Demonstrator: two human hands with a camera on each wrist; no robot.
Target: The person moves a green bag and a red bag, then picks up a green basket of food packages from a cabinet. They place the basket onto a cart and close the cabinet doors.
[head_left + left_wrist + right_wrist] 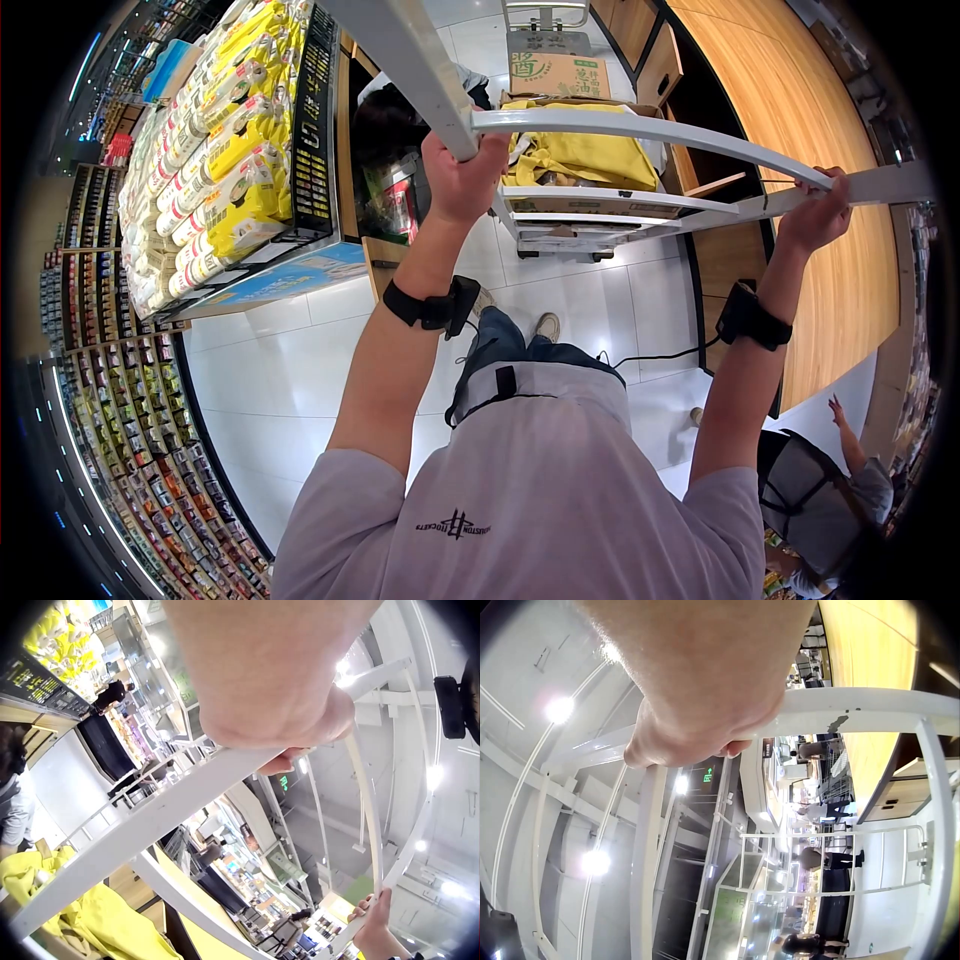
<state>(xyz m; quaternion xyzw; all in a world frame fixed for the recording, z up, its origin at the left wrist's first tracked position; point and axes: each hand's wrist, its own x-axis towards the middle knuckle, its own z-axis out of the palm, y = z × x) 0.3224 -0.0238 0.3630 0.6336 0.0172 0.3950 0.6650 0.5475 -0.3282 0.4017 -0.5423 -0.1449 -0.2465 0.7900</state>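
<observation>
My left hand [466, 178] grips the white metal frame of a trolley [600, 122] at its left corner, where the curved bar meets the upright. At the right corner, my right hand [818, 212] is wrapped round the same frame. In the left wrist view, the fingers curl past the white post [142, 814] under the palm. The right wrist view has the hand over the joint of the bars, beside a chipped patch of paint. On the trolley sits an open carton [590, 205] with yellow cloth [585, 145] inside. Behind it lies a brown printed carton [560, 72].
A stacked display of yellow-and-white packs [225, 150] stands to the left. A wooden counter [830, 300] with open drawers runs along the right. Someone dark-haired [385, 120] is low beside the trolley's left side. Another person with a backpack [810, 490] is behind on the right.
</observation>
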